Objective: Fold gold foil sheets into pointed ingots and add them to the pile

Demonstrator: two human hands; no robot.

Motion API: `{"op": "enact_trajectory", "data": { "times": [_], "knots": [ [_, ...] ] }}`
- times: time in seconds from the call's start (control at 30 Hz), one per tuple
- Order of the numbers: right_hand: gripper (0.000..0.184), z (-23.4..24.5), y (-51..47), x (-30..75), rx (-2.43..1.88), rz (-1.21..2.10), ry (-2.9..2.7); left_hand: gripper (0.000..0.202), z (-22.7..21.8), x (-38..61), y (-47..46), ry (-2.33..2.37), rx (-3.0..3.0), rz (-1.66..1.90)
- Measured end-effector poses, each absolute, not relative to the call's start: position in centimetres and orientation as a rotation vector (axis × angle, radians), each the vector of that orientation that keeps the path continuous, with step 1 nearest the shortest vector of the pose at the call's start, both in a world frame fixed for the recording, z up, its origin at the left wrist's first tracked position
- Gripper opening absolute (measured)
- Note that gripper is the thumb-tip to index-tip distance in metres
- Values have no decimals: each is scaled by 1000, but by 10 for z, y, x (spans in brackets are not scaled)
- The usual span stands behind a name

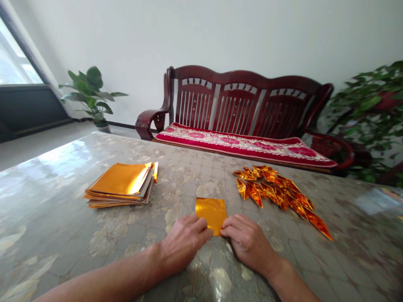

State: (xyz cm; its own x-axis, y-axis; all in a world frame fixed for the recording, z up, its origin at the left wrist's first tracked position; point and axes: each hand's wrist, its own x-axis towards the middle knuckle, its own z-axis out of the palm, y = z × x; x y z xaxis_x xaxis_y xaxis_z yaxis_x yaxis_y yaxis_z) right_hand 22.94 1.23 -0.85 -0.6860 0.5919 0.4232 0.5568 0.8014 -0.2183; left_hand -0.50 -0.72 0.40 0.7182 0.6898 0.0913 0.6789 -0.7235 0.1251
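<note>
One gold foil square (pixel 211 214) sits between two hands: one left hand (pixel 184 243) and one right hand (pixel 248 241). Left of the square is one stack of foil sheets (pixel 121 184); right of it, one heap of folded foil pieces (pixel 273 193) — too overlapped to count exactly. Beyond the square stand one wooden bench (pixel 239 90), one red cushion (pixel 239 144), one potted plant (pixel 88 94) and one leafy plant (pixel 365 113).

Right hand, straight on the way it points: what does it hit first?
The gold foil square: the right hand's fingertips look to be touching its lower right corner already. Beyond it, the left hand is probably next, though depth is hard to judge from this view.
</note>
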Motion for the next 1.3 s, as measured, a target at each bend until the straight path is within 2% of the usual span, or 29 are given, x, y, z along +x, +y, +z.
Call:
{"op": "enact_trajectory", "data": {
  "times": [0.57, 0.77, 0.93, 1.3],
  "knots": [
    [26, -10, 13, 231, -863, 175, -2488, 5, 1, -4, -8, 1120, 2923, 178],
    [21, -8, 7, 219, -1102, 181, -2394, 9, 1, -1, -7, 1253, 2816, 277],
    [5, -5, 5, 204, -1345, 156, -2366, 14, 1, 10, 0, 1447, 2691, 345],
    [11, -5, 2, 199, -1494, 59, -2339, 13, -4, 17, 5, 1547, 2573, 367]
  ]
}}
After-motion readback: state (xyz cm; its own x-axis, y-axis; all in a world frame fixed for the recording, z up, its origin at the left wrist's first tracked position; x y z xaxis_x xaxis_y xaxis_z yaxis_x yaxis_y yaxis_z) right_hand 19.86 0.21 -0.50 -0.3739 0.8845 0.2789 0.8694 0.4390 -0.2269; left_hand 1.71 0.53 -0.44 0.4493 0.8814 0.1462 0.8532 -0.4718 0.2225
